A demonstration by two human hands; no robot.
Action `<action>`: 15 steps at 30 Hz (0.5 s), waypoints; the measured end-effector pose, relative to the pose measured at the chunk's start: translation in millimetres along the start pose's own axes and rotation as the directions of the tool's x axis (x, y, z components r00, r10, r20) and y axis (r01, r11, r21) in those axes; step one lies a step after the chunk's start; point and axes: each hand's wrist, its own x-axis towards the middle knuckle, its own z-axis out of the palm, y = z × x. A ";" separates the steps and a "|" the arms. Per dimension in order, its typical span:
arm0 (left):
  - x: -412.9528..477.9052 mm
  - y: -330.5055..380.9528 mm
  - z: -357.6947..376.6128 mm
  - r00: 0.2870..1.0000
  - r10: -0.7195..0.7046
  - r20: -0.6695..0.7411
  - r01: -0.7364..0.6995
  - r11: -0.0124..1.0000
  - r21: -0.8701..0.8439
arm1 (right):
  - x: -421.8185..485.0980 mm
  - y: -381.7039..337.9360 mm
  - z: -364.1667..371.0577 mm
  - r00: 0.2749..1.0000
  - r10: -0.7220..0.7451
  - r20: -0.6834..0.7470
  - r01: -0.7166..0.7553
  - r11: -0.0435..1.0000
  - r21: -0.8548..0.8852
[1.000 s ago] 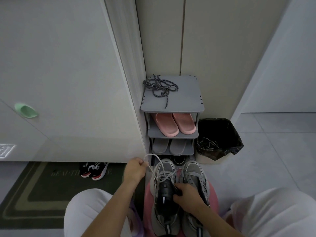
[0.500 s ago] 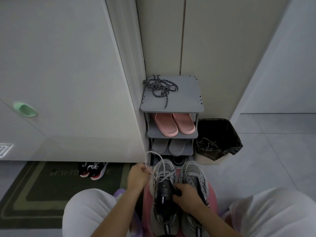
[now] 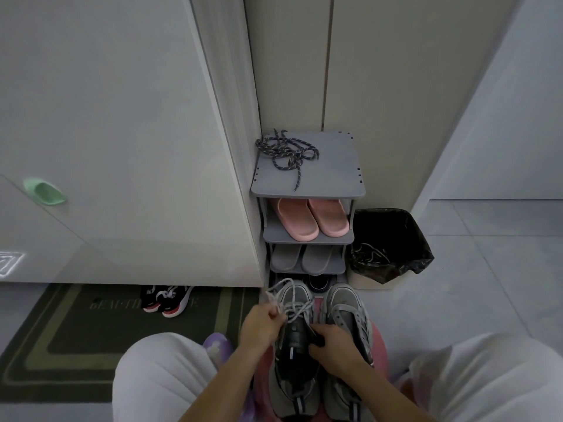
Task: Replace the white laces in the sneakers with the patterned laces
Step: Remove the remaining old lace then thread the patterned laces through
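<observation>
Grey sneakers (image 3: 347, 312) between the knees (image 3: 164, 370), heels cut off below, left grip (image 3: 262, 325) pinching the white lace (image 3: 285, 295), right grip (image 3: 333, 345) curled on a tongue, fingertips hidden, patterned laces (image 3: 286, 150) heaped on the shoe rack (image 3: 332, 169).

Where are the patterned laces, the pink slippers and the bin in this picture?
patterned laces (image 3: 292, 158), head view, on the middle of the tangle.
pink slippers (image 3: 297, 220), head view, on the strap of the left slipper.
bin (image 3: 408, 236), head view, on the right inner wall of its black bag.
</observation>
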 end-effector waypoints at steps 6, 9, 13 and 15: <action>13.0 -0.5 -27.7 0.988 -0.031 -0.154 0.007 0.988 -0.151 | -0.8 -1.0 0.1 1.000 0.017 0.021 -0.018 1.000 0.021; 20.6 1.8 -46.9 0.965 -0.084 -0.246 0.016 0.963 -0.267 | -0.5 -0.7 0.7 0.999 0.018 0.027 -0.018 1.000 0.018; 19.6 0.6 -39.0 0.994 -0.074 -0.080 0.052 0.968 -0.247 | 0.3 0.3 1.3 0.999 0.028 0.015 -0.028 1.000 0.010; 12.3 -2.5 -22.1 0.996 -0.045 0.076 0.059 0.979 -0.197 | 0.1 0.3 1.0 1.000 0.024 0.008 -0.024 1.000 -0.002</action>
